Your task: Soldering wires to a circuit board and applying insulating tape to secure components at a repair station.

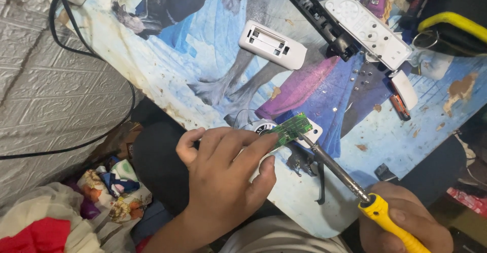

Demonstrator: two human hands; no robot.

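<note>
My left hand [223, 174] pinches a small green circuit board [291, 128] between thumb and fingers, holding it tilted above the table's near edge. My right hand [406, 222], at the bottom right, grips the yellow handle of a soldering iron [388, 221]. The iron's metal shaft [332, 164] slants up and left, and its tip touches the right edge of the board. Under the board lies a white plastic piece with a round speaker [264, 127], partly hidden by my fingers.
The table [213, 50] has a printed blue cover. On it lie a white battery-compartment shell [272, 44], a long white casing on a black part [368, 27], a small white cap [406, 88], several loose screws [361, 78] and black cables [91, 55]. Cloth lies bottom left.
</note>
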